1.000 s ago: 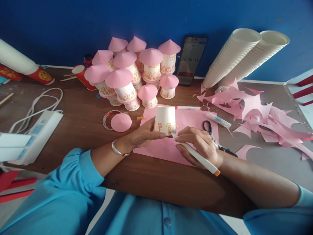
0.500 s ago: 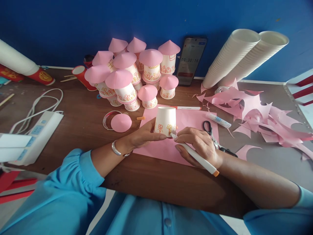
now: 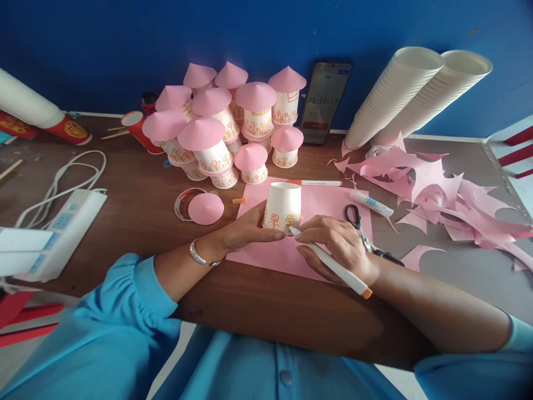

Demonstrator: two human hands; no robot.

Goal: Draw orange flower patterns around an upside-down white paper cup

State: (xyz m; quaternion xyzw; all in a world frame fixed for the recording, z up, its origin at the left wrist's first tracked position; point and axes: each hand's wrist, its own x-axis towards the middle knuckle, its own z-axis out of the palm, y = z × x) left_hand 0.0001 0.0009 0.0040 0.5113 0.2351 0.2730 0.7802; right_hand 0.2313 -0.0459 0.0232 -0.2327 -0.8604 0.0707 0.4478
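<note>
My left hand (image 3: pixel 250 229) grips a white paper cup (image 3: pixel 285 200) that is upside down, thumb along its lower edge. Red and yellow flowers are drawn low on the cup's side. In my right hand (image 3: pixel 333 244) is a white marker (image 3: pixel 339 271) with an orange end, its tip against or very near the cup by the yellow flower. Beneath both hands lies a pink paper sheet (image 3: pixel 245 258). Close to my right wrist are black-handled scissors (image 3: pixel 365 239), partly covered by the hand. A second marker (image 3: pixel 320 183) and a glue tube (image 3: pixel 372 204) rest behind them.
Several cup houses with pink cone roofs (image 3: pixel 202 133) stand at the back. A pink cone (image 3: pixel 206 209) sits beside a tape roll (image 3: pixel 180 206). A phone (image 3: pixel 327 103) and cup stacks (image 3: pixel 395 97) lean against the wall. Paper scraps (image 3: pixel 433 189) lie right, a power strip (image 3: pixel 69 228) left.
The cup has shifted very slightly to the right in my left hand. My right hand and the marker have hardly moved. The phone's timer has advanced by one second.
</note>
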